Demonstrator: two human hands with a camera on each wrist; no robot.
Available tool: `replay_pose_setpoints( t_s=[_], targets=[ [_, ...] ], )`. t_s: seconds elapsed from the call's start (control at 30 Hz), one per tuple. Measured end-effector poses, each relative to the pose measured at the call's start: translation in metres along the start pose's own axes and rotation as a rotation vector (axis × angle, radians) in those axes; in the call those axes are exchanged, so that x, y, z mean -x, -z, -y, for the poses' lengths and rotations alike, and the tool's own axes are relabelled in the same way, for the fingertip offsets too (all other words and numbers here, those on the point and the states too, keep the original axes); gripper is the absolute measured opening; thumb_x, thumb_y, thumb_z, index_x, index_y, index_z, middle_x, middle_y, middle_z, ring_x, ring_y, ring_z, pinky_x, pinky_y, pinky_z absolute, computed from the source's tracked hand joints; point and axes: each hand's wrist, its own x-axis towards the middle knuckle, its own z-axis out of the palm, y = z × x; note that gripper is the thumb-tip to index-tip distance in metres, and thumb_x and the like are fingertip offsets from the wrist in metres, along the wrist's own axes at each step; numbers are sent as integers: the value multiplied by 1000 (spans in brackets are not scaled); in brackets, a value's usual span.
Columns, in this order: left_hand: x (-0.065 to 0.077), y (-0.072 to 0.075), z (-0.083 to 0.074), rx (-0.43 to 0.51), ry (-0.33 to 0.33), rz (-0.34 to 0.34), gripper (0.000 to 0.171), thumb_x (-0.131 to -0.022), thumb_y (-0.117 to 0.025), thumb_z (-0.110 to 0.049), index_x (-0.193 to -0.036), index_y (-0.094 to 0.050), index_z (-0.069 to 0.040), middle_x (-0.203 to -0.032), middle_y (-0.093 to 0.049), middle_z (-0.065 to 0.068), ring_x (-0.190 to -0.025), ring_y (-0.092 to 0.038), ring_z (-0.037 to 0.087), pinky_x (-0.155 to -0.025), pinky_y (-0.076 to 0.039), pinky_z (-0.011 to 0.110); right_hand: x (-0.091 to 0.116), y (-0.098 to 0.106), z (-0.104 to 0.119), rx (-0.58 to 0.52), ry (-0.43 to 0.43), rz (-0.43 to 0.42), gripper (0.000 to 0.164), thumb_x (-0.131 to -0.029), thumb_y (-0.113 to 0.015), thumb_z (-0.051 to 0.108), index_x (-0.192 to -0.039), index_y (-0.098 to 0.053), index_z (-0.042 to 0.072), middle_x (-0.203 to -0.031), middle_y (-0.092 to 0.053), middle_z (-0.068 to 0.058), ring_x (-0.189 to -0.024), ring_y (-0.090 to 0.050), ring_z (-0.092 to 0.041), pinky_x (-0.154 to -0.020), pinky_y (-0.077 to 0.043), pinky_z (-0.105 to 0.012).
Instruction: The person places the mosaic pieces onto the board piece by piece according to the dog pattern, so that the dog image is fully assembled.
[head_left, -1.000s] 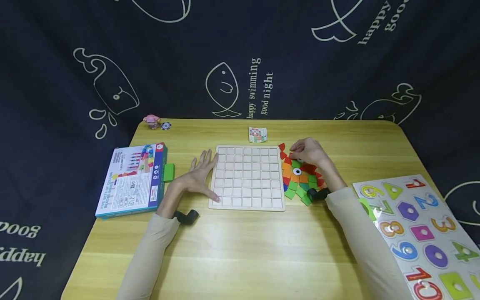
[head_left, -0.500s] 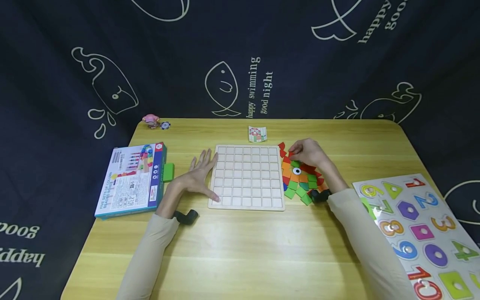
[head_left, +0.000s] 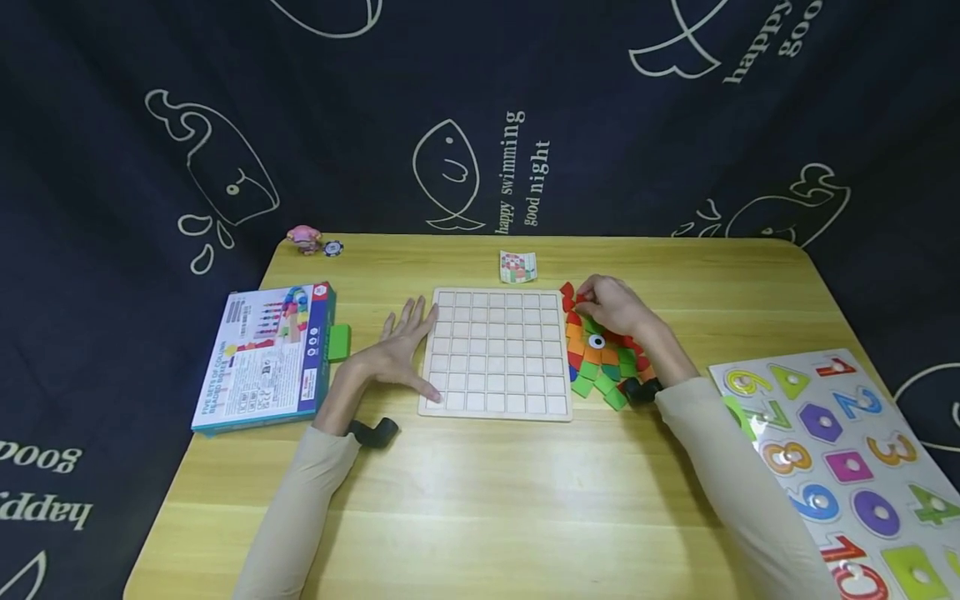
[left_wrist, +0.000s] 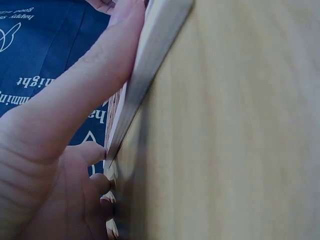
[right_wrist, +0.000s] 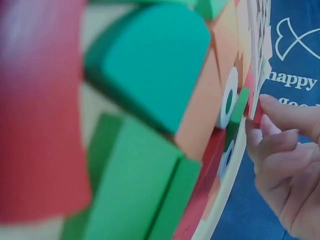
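A square wooden grid board (head_left: 495,354) lies in the middle of the table. My left hand (head_left: 392,354) spreads along its left side, thumb near the front corner and fingertips by the far edge. In the left wrist view the thumb (left_wrist: 95,75) touches the board's edge. My right hand (head_left: 617,305) is over the far part of a pile of coloured wooden blocks (head_left: 607,357) right of the board. Between its thumb and fingertips it pinches a small red block (right_wrist: 258,114), whose shape is mostly hidden. A round eye block (head_left: 597,342) lies in the pile.
A toy box (head_left: 262,358) and a green block (head_left: 339,342) lie at the left. At the back are a small pattern card (head_left: 518,267), a pink figurine (head_left: 303,239) and a round chip (head_left: 333,248). A number puzzle board (head_left: 817,450) covers the right side.
My right hand's fingertips have shifted slightly away and to the left, towards the red blocks at the pile's far end. My left hand has stayed at the board.
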Motion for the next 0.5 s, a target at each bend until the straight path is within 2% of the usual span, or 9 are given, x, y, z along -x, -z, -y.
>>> replay_pose_setpoints(
  t_s=[0.17,0.27,0.4,0.5],
  targets=[
    [0,0,0,-15,1,0,148,-53,-83,-67,-155,11,-14,-159,24,17,-148,23,33,-120,12,57,1,-4,14,-82,50,-26,27,-98,-57,20,-119,-60,3,-112,-62,-14,-87,-55,-23,-73,-51,-29],
    [0,0,0,-19,1,1,148,-54,-83,-67,-155,12,-14,-159,24,18,-148,23,34,-120,12,57,2,-10,27,-215,46,2,23,-98,-55,20,-113,-66,6,-107,-65,-15,-68,-52,-20,-57,-46,-25],
    [0,1,0,-23,2,1,148,-54,-83,-67,-155,11,-14,-159,24,18,-148,23,34,-120,12,57,1,-23,47,-466,-40,42,20,-97,-58,19,-107,-70,5,-96,-66,-18,-52,-44,-18,-46,-38,-25],
    [0,1,0,-18,-1,1,148,-53,-83,-66,-155,11,-14,-159,24,18,-148,23,34,-119,12,58,-2,-32,62,-587,-128,-15,19,-93,-64,20,-103,-72,6,-90,-67,-16,-54,-46,-18,-48,-39,-26]
  ],
)
